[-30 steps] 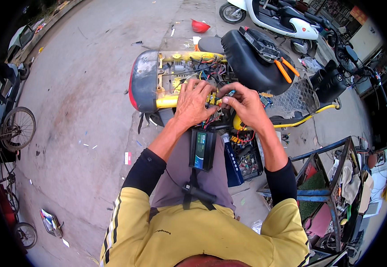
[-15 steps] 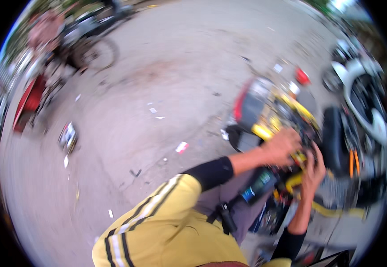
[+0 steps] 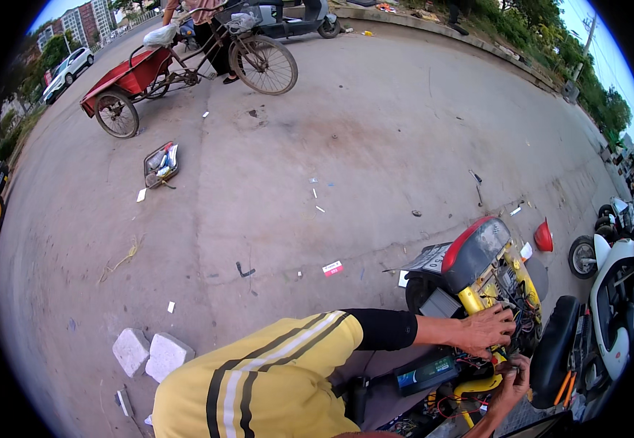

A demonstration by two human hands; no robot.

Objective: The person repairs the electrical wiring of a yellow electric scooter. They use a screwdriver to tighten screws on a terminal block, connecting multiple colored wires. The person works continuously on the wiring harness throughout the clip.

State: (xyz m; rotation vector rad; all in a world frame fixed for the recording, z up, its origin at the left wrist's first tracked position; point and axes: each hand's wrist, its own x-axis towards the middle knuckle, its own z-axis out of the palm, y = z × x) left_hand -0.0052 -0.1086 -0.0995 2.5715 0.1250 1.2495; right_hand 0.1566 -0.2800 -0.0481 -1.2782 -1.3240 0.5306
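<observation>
A yellow electric scooter [image 3: 486,285] with its seat lifted and a red tail light stands at the lower right, its wiring exposed. My left hand [image 3: 486,330] rests on the yellow frame among the tangled wires [image 3: 525,315]. My right hand [image 3: 510,381] is lower, fingers curled around wires beside the raised black seat [image 3: 554,350]. A dark battery box [image 3: 426,374] with a blue-green label sits just left of my right hand. My yellow striped sleeve fills the lower middle.
A red cargo tricycle [image 3: 186,66] stands with a person at the top left. A small tray of items [image 3: 160,163] lies on the concrete. Two grey paving blocks [image 3: 149,354] sit at the lower left. A white scooter [image 3: 616,263] is parked at the right edge.
The view has swung left and up, away from straight down over the scooter; the scooter now sits at the lower right. Both hands stay in the wiring.
</observation>
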